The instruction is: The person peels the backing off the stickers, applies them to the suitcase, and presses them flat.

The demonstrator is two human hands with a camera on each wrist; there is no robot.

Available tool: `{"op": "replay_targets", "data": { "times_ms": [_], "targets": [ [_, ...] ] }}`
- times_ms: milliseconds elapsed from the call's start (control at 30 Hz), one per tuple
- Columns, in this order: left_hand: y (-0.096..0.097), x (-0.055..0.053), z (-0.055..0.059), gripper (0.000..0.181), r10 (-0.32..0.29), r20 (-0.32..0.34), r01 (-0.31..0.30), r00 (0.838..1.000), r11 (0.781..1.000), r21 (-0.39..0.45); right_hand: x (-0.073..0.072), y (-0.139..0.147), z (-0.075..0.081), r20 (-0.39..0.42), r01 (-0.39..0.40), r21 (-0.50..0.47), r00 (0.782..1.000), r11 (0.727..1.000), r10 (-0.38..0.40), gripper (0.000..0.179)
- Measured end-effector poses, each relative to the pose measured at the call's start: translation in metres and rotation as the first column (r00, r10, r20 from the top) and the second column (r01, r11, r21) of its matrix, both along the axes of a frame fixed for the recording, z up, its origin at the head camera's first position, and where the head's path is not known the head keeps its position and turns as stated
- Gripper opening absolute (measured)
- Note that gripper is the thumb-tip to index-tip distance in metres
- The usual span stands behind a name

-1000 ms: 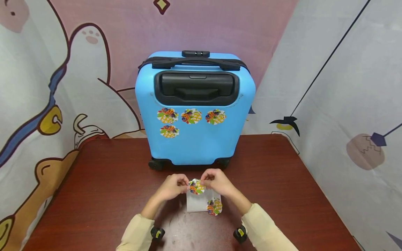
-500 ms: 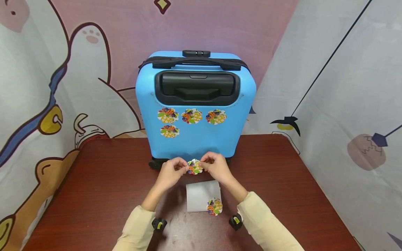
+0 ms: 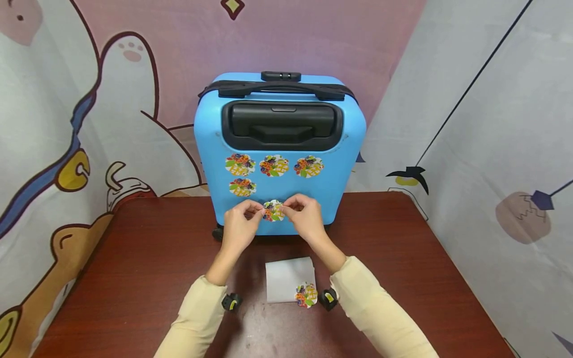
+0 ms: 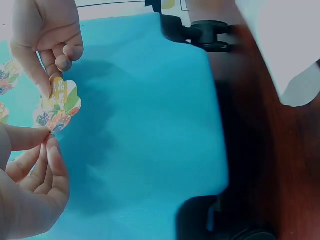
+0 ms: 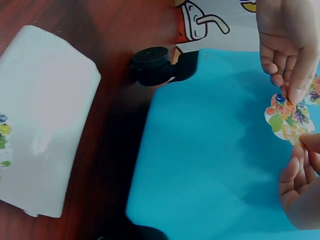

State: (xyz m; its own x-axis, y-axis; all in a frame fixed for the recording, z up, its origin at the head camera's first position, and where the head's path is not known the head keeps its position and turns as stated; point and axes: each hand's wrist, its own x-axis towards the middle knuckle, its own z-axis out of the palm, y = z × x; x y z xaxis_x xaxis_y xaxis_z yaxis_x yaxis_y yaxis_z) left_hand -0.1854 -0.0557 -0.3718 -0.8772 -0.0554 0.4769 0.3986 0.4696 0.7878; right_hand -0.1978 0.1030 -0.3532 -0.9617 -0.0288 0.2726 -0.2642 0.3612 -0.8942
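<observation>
A colourful fruit-print sticker (image 3: 273,211) with a scalloped edge is stretched between both hands, in front of the lower face of a blue suitcase (image 3: 309,194). The left hand (image 3: 240,223) pinches its left edge between thumb and forefinger. At the opposite edge, the right hand (image 3: 305,218) pinches it the same way. In the left wrist view the held sticker (image 4: 58,106) casts no clear gap, so I cannot tell whether it touches the case. Several like stickers are on the suitcase: a row of three, with one sticker (image 3: 242,187) below the leftmost.
On the brown table (image 3: 143,278), nearer the person, lies a white backing sheet (image 3: 286,278) with another fruit sticker (image 3: 306,295) at its corner. The suitcase stands upright on black wheels (image 3: 218,233), before a printed cloth backdrop (image 3: 447,99).
Both hands have lifted the sticker away from the white sheet and carried it forward and up to the suitcase's lower face. The sheet and its other sticker stay on the table.
</observation>
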Motion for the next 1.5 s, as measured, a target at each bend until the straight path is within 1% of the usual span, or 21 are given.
{"op": "replay_targets", "data": {
  "times_ms": [133,267,600,967,1267,1500],
  "targets": [
    [0.001,-0.002,0.007,0.005,0.021,-0.049,-0.022,0.999,0.999,-0.024,-0.003,-0.003,0.006,-0.019,0.038,-0.016,0.999,0.999,-0.038,0.008],
    [0.002,-0.003,0.013,0.004,0.043,-0.087,-0.046,0.995,0.998,-0.037,-0.004,-0.004,0.009,-0.036,0.056,-0.018,0.998,0.998,-0.057,0.008],
    [0.002,-0.008,0.022,0.006,0.080,-0.133,-0.088,0.988,0.995,-0.050,-0.008,-0.008,0.017,-0.094,0.099,-0.006,0.991,0.995,-0.099,0.009],
    [0.004,-0.011,0.028,0.007,0.111,-0.142,-0.119,0.984,0.992,-0.050,-0.008,-0.010,0.021,-0.136,0.155,0.005,0.979,0.988,-0.153,0.010],
    [0.006,-0.014,0.032,0.009,0.131,-0.190,-0.144,0.973,0.988,-0.056,-0.009,-0.014,0.026,-0.198,0.210,0.002,0.958,0.978,-0.206,0.009],
    [0.008,-0.017,0.032,0.009,0.144,-0.239,-0.162,0.960,0.985,-0.059,-0.010,-0.016,0.028,-0.254,0.235,0.008,0.941,0.972,-0.225,0.009]
  ]
}}
